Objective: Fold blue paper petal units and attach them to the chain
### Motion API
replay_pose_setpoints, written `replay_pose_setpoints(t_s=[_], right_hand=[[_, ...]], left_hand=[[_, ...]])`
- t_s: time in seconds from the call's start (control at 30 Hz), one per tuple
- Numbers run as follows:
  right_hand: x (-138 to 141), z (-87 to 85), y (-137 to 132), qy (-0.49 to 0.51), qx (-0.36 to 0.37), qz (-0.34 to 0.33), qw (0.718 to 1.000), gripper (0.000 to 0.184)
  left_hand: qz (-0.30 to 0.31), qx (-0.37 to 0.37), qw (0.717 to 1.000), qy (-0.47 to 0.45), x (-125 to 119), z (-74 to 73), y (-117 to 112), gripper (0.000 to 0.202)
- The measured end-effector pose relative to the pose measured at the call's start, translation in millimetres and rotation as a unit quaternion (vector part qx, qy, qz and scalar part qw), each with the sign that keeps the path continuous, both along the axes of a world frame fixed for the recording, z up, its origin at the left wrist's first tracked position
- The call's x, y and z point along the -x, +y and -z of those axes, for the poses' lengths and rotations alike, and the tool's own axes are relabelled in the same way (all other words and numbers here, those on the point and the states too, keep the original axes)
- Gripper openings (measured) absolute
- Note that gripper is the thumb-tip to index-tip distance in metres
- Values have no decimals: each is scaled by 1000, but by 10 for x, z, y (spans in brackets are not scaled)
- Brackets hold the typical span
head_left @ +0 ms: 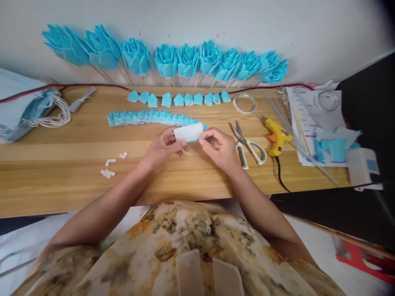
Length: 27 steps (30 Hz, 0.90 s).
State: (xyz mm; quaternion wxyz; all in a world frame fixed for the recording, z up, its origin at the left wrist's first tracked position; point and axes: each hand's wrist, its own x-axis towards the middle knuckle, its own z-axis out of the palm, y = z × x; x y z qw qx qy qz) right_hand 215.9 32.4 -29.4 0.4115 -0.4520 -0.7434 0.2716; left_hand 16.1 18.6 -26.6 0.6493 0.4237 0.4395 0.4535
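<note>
A small rectangular blue-and-white piece (189,132), paper or cloth, is held up over the table, with its white face showing and a blue edge below. My left hand (163,149) grips its left end between thumb and fingers. At its right end, the thumb and forefinger of my right hand (220,148) are pinched together on a thin pale edge. Just behind the hands runs a row of overlapping folded blue pieces (151,116). Farther back sit several separate blue petal shapes (166,100). Scissors (247,144) with white handles lie open beside my right hand.
Blue flowers (166,61) on sticks lean against the wall. A tape roll (245,103), a yellow glue gun (277,137) with its cord, and papers (317,123) are on the right. White scraps (108,172) lie on the left, near a plastic bag (18,107) and white cord (58,111).
</note>
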Motion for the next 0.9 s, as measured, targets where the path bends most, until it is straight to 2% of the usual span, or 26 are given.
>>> replay_pose_setpoints(t_s=[0.17,0.33,0.4,0.5,0.7,0.8,0.9], right_hand=[[9,72,9,37,23,-11,999,10],[14,158,49,117,119,-64,984,67],[10,168,61,137,145,-95,975,76],[1,170,68,148,165,-114,968,75],[-31,183,62,125,173,-109,971,56],[-49,186,61,98,171,-100,975,51],[-52,175,59,87,161,-120,976,49]], left_hand=[[-22,-10,999,21,-6,22,2,44],[-22,-20,998,48,-6,22,5,38],[-20,-24,998,53,-9,22,5,36],[-20,-40,997,60,-22,24,1,33],[-15,-62,995,72,-36,60,-2,25],[-27,-65,995,72,-30,82,-2,25],[-55,-71,993,72,-26,86,-1,28]])
